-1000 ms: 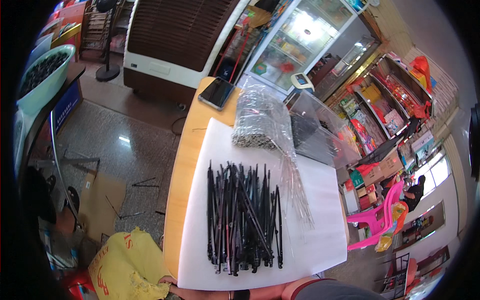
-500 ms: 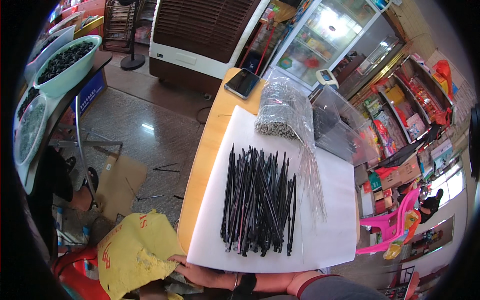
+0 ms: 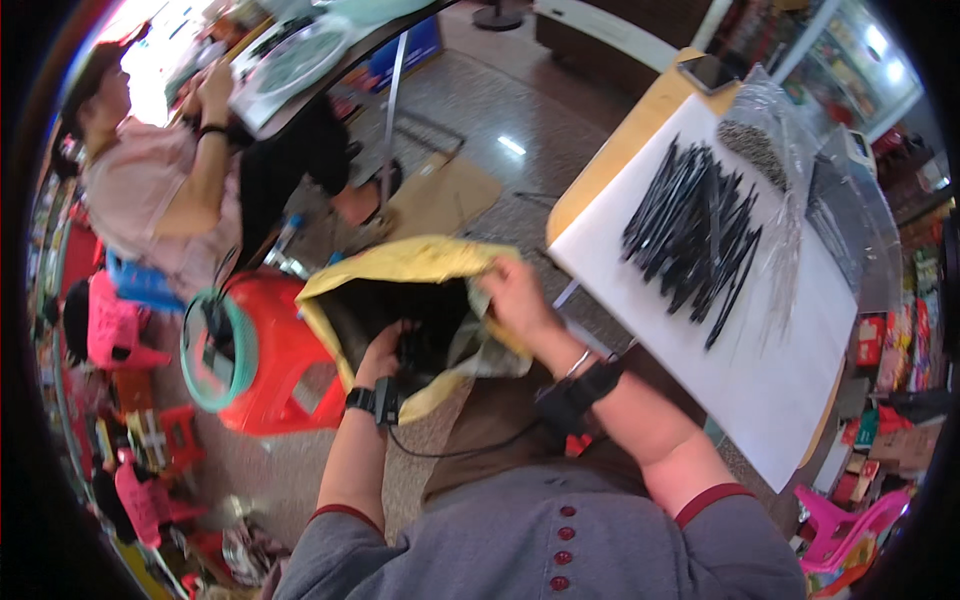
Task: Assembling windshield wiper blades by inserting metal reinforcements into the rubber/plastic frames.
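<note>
A yellow woven sack (image 3: 420,250) stands in front of me with its mouth wide open and a dark interior. The fingers of my right hand (image 3: 520,305) are closed round the right side of its rim. Into the mouth from the near left dips my left hand (image 3: 383,352); its fingertips are lost against dark contents I cannot make out. To the right, many thin black sticks (image 3: 695,230) lie in a loose pile on a white board (image 3: 735,400). Beyond them, a clear plastic bag (image 3: 765,110) holds a bundle of thin grey wires.
The board lies on a wooden table (image 3: 590,190) with a phone (image 3: 708,72) and a clear bin (image 3: 860,220). Left of the sack is a red stool (image 3: 275,370) bearing a green basket (image 3: 245,365). Another person (image 3: 165,190) sits at a side table (image 3: 375,45).
My view has swung left and down, so the table now appears farther right. The sack's mouth faces me, and my left hand has come into view inside it. My right hand still grips the rim.
</note>
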Motion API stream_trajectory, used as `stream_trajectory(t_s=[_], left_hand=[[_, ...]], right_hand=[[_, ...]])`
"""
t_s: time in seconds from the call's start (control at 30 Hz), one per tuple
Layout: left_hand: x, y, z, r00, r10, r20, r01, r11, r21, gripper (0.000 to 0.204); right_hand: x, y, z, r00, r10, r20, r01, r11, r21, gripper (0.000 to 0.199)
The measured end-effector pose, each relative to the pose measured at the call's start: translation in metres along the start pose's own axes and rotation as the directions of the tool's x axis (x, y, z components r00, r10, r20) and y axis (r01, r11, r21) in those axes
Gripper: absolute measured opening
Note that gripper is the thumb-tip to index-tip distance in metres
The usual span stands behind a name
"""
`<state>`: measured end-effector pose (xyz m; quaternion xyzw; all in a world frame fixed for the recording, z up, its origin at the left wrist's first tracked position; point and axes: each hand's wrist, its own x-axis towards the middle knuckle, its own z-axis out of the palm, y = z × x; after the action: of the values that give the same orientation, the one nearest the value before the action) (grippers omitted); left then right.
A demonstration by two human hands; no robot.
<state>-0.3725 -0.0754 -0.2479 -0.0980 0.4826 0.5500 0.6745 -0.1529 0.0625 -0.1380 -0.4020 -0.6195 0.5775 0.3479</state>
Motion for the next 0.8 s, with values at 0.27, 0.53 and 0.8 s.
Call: stream_trajectory(t_s=[0.27, 0.53, 0.8], left_hand=[[-0.128, -0.001, 0.024, 0.996, -0.036, 0.085, 0.034, 0.999, 0.026, 0.025], [-0.224, -0.022, 0.041, 0.943, 0.179, 0.281, -0.266, 0.912, 0.313, 0.032], [-0.281, -0.030, 0.091, 0.811, 0.282, 0.513, -0.496, 0.795, 0.348, 0.055]], right_hand=[[0.005, -0.030, 0.005, 0.998, 0.044, -0.035, -0.049, 0.984, -0.169, 0.023], [-0.079, -0.089, 0.026, 0.764, -0.636, 0.115, 0.604, 0.640, -0.476, 0.024], [-0.104, -0.127, 0.003, 0.499, -0.781, 0.375, 0.732, 0.149, -0.664, 0.007]])
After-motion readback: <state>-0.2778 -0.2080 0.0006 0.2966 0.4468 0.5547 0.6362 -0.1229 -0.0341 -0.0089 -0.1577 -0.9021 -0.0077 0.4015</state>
